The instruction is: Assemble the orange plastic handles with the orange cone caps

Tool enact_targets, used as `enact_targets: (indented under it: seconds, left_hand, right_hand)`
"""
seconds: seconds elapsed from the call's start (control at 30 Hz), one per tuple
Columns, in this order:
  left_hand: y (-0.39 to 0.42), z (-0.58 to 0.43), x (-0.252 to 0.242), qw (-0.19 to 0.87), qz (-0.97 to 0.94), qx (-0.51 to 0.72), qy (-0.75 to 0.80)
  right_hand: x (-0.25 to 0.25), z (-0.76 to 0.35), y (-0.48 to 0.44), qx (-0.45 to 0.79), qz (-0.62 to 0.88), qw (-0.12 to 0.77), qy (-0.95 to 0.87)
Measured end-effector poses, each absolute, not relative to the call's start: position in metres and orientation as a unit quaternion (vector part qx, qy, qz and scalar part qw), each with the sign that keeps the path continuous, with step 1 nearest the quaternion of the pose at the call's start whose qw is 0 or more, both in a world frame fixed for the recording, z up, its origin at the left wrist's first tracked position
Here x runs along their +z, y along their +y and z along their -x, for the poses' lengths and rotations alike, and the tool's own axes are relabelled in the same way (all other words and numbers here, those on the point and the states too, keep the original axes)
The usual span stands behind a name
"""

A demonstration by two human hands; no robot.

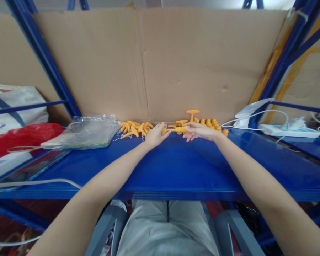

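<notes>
Little orange screw-looking rod [174, 129] lying sideways, pinched at both ends, right over the blue shelf's back edge.

Both arms outstretched, left hand [155, 136] and right hand [200, 131] closed.

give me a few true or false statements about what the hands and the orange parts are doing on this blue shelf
1. Both hands hold one long orange part between them. True: the left hand has one end of the orange part and the right hand the other.
2. The clear plastic bag lies to the right of the hands. False: the plastic bag lies to their left.
3. A pile of orange pieces with small chains lies on the blue shelf left of the left hand. True.
4. A white power strip sits at the right end of the shelf. True.
5. The wall behind the shelf is bare metal. False: it is cardboard.
</notes>
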State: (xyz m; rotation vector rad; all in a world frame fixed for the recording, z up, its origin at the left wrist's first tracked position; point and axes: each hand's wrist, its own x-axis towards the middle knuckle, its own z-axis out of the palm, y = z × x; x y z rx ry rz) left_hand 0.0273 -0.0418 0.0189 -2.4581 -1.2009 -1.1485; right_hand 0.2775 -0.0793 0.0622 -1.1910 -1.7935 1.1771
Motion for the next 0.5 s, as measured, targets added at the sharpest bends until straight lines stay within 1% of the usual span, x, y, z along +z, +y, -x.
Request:
enact_targets:
  seconds: [0.2, 0.3, 0.5]
  left_hand:
    - [-0.0426, -0.0269, 0.0197, 0.094, 0.816, -0.403, -0.404]
    - [-0.0434, -0.027, 0.0198, 0.092, 0.815, -0.408, -0.401]
    - [-0.044, -0.0286, 0.0201, 0.087, 0.816, -0.407, -0.402]
  right_hand:
    - [0.0584, -0.2795, -0.076, 0.458, 0.432, 0.341, -0.698]
    - [0.0552, -0.276, -0.0739, 0.461, 0.453, 0.328, -0.689]
    - [0.0577, -0.2765, -0.0757, 0.42, 0.493, 0.316, -0.694]
